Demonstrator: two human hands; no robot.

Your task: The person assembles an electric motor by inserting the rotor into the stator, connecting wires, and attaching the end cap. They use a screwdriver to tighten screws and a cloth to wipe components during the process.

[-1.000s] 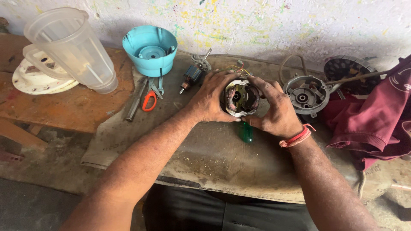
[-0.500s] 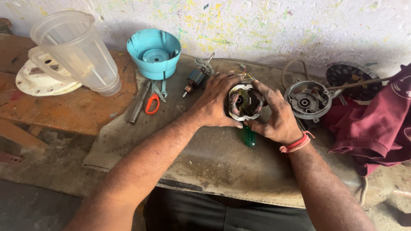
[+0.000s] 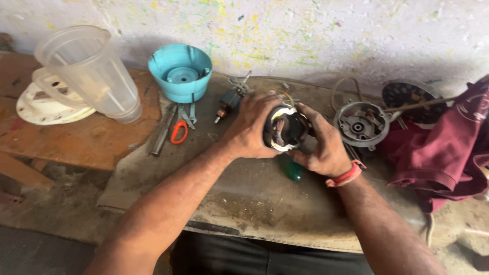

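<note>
motor stator: round dark motor stator [image 3: 285, 130] with copper windings showing inside, being held up off the worn mat [image 3: 244, 203], open end tilted toward the camera. It's the landmark for everything below.
left hand: left hand [image 3: 252, 127] is wrapping around the stator's left side, fingers curled over the top rim, gripping it snug.
right hand: right hand [image 3: 326, 145] is cupping the stator's right and lower side, thumb lying along the rim, so both hands are clamping the same part. There's a red band [image 3: 349, 174] on that wrist.
wires: thin coloured wires [image 3: 285, 94] are sticking out just behind the stator's top; can't tell where they end.
screwdriver: a green handle [image 3: 291, 169] is poking out right under the stator, between the two wrists, lying on the mat.
armature: small rotor piece [image 3: 227, 104] is sitting just left of the stator, beyond the left knuckles.
scissors: orange-handled scissors [image 3: 179, 130] and a grey metal tool [image 3: 163, 130] are lying further left of the stator.
blue housing: teal cup-shaped housing [image 3: 179, 71] is standing up-left of the stator, near the wall.
jar: clear plastic jug [image 3: 91, 76] is leaning well to the left of the stator, on a white base [image 3: 41, 109].
end cover: grey metal motor cover [image 3: 362, 124] is resting right of the stator, next to a maroon cloth [image 3: 448, 147].
</note>
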